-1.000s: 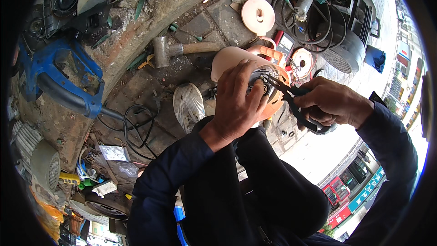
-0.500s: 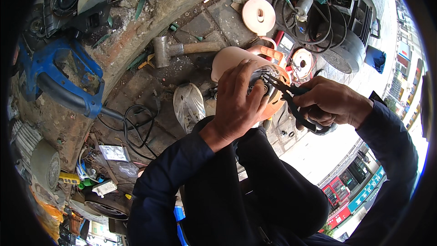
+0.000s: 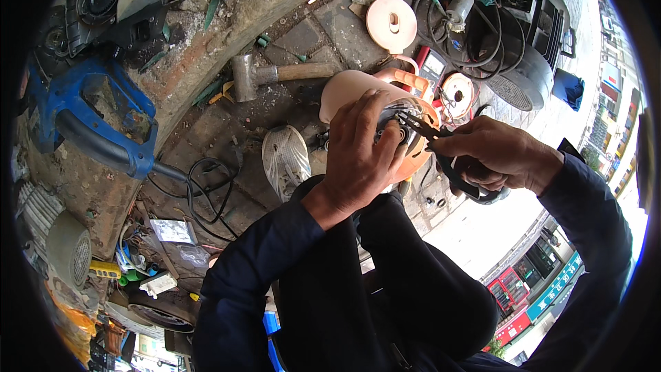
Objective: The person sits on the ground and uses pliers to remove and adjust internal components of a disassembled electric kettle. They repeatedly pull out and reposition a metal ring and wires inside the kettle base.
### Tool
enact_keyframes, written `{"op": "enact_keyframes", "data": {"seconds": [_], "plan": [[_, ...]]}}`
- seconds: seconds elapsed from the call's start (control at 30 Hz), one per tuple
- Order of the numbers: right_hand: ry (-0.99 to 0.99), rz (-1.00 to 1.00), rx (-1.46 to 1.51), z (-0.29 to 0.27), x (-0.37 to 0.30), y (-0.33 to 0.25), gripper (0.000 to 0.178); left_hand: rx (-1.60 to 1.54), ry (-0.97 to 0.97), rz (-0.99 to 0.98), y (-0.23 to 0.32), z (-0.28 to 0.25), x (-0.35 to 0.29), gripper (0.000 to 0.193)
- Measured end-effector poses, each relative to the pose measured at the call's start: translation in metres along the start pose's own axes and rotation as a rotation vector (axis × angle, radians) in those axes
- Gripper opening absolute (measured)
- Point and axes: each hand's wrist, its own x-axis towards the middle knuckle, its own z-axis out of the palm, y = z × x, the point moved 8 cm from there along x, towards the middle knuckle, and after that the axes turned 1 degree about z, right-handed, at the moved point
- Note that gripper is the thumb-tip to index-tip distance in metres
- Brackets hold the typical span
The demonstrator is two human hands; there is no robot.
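Left hand: clamped on the jug, fingers over the pink outer wall, thumb at the open end. Right hand: closed around the handles of the pliers. Hands apart, on either side of the jug's opening; the pliers bridge the gap between them.

Jug lies on its side just beyond the person's knees, open end toward the right hand, orange handle on the far side. What bears its weight is hidden. Plier tips sit inside the opening, close to the left thumb; dark parts and metal show within. Whether the tips grip any part: cannot tell.

Paved ground, beyond the jug: a pink disc with a slot in its middle, lying flat. A hammer lies near the ledge, head toward the ledge's edge, wooden shaft toward the jug. White shoe rests between jug and ledge.

Past the jug's handle: a red device, partly covered, and a round pink base. Farther off, a dark motor with loops of cable beside it. Blue tool lies on the ledge, its lead over the edge, coiled on the ground.
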Motion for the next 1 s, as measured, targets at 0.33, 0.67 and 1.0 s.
{"op": "enact_keyframes", "data": {"seconds": [0.33,0.67,1.0], "plan": [[0.513,-0.665,-1.77,0.046,-0.044,-0.063,0.011,0.003,-0.011,0.0,0.0,0.0,0.0,0.047],[0.621,-0.963,-1.887,0.045,-0.087,-0.071,0.023,-0.01,0.008,0.014,0.0,-0.002,0.001,0.048],[0.523,-0.471,-0.969,-0.018,-0.083,-0.013,0.017,0.011,-0.001,-0.004,0.001,-0.002,0.003,0.045]]}}
